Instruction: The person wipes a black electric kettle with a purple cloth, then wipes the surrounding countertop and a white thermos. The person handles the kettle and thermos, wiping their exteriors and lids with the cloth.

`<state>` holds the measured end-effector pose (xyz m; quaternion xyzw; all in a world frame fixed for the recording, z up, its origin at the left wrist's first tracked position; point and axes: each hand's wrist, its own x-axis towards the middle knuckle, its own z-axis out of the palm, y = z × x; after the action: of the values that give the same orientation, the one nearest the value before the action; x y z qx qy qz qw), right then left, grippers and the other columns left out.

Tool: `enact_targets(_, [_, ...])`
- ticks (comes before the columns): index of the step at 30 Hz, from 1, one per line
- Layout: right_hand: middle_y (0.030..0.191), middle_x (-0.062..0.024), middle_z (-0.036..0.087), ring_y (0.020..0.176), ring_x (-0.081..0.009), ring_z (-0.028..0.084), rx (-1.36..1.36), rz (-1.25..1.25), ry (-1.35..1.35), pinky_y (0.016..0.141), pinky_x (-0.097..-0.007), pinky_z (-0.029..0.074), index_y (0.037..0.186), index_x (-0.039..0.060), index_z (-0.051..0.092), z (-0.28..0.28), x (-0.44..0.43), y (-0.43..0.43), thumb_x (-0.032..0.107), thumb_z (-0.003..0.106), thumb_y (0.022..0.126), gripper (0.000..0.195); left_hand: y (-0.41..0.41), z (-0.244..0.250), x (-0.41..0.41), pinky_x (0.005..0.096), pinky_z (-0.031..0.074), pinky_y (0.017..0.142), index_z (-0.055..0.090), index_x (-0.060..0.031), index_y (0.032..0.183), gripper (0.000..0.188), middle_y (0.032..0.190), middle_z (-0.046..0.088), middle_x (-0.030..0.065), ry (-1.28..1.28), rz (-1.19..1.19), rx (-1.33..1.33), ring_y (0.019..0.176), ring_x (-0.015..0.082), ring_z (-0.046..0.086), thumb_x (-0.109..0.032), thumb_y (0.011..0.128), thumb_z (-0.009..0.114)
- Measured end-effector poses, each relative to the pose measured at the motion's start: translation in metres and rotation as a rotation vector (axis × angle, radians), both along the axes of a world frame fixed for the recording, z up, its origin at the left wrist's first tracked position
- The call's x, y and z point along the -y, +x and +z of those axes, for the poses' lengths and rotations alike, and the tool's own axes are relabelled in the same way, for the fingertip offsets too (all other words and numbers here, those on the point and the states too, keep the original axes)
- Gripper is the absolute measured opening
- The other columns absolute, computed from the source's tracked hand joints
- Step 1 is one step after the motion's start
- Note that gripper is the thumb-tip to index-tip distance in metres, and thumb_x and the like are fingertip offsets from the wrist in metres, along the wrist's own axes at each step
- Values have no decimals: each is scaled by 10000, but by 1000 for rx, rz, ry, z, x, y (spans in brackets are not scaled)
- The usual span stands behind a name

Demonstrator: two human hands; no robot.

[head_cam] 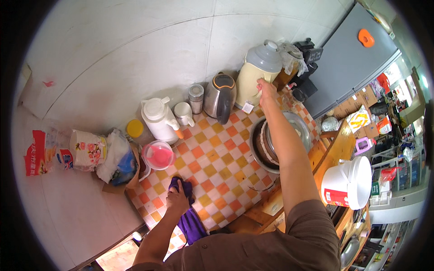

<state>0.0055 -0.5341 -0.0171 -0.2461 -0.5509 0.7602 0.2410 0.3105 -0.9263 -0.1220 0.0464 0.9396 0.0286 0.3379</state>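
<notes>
My right hand (266,91) is closed round the handle of a large cream thermos flask (252,76) with a grey lid, which stands upright by the wall. Under my left hand (177,200) is a bunched purple cloth (193,223), pressed on the checkered tabletop (222,172); my index finger points forward over it. Left of the thermos stand a steel electric kettle (218,95), a lidded glass jar (196,99), a white mug (183,113) and a white insulated jug (159,118). My right forearm passes over metal bowls (259,149).
A pink plastic cup (158,155), a yellow-lidded jar (137,130) and a bag-filled cardboard box (130,176) line the left side. A white bucket (346,183) stands at the right on wood. A grey refrigerator (349,57) stands at the back right.
</notes>
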Motion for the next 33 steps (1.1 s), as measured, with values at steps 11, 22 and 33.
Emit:
enact_targets(11, [613,-54,525,541,-153,485,-26,108,-8,527,-270,390,689,8,569,-7,-47,5,-2,642,696,74,-1,-15,1,477,511,830,31,-56,1508,903,1271,392,335,1,11,-37,1037,424,535,-405,868,564])
enact_targets(22, [597,-19,454,555,-158,458,-88,239,-53,563,-287,402,679,56,516,52,-73,12,-2,613,737,127,2,-19,3,474,525,824,51,-52,1506,917,1257,405,344,25,29,-64,1073,437,527,-382,850,599])
enact_targets(33, [544,-12,431,588,-178,504,-95,360,244,659,-325,425,572,107,463,233,-56,134,53,619,720,222,9,-22,4,515,544,738,80,-126,1517,964,1282,419,277,10,35,-108,1067,420,540,-430,802,650])
